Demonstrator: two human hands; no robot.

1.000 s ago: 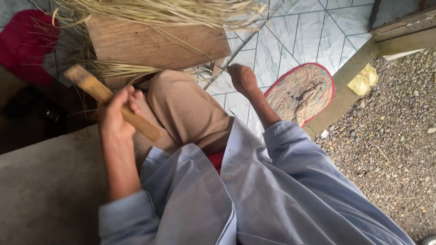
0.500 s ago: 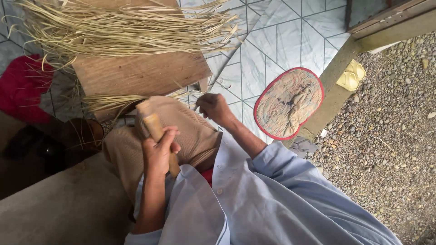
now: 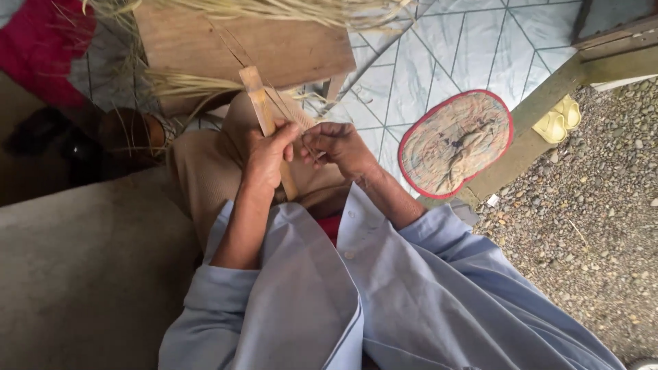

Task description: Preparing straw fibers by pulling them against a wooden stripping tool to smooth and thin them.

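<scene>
- The left hand is closed around a flat wooden stick; its fingers wrap the stick at about the middle, so one part of the stick rises above the fingers and a short part comes out below the palm.
- The stick stands tilted, with its upper end leaning away from the person, over the knee in beige trousers.
- The right hand is just beside the left hand, and the fingertips of both hands almost meet.
- The right fingers are pressed together in a pinch on a thin straw strand. The strand runs from this pinch upward along the stick.
- Beyond the fingers, further from the person, stands a low wooden stool, and a bundle of dry straw lies across its top. More straw hangs under the stool, close to the upper end of the stick.
- To the right of the right hand, well apart from it, an oval mat with a red border lies on the pale tiled floor.
- Past the mat there is a wooden beam, with a yellow sandal beside it, and then gravel.
- To the left of the left hand, a red cloth lies in the upper corner.
- The person wears a light blue shirt with the sleeves pushed up on the forearms.
</scene>
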